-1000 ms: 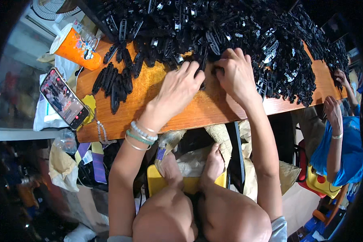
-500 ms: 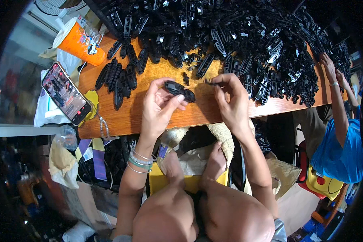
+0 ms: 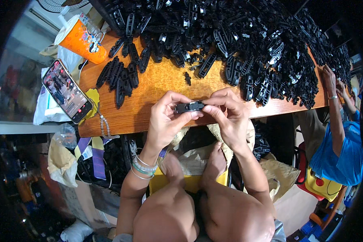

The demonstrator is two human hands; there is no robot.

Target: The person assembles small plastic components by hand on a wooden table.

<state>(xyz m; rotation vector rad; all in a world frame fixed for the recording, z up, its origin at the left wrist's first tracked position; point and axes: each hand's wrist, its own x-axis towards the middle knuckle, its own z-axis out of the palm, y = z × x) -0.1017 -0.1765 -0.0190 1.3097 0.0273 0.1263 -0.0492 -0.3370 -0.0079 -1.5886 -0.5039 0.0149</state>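
Above the table's near edge, my left hand [image 3: 167, 114] grips one end of a black plastic part [image 3: 189, 107], long and narrow with a ridged side. The fingers of my right hand [image 3: 228, 114] pinch the other end, so both hands meet on it. Whether a smaller piece sits under the right fingertips I cannot make out. A small black piece [image 3: 188, 78] lies alone on the wooden table [image 3: 149, 89] just beyond my hands. To the left rests a group of similar long black parts [image 3: 119, 78].
A large heap of black plastic parts [image 3: 246, 44] covers the table's far side. On the left are a lit phone [image 3: 66, 90] and an orange cup [image 3: 82, 40] with a straw. At the right, a co-worker in a blue top [image 3: 339, 149] reaches to the heap. Below are paper wrappings [image 3: 278, 175].
My right hand has come left and down to meet the left one, and its fingers now touch the black part. The left hand has turned the part and brought it slightly nearer.
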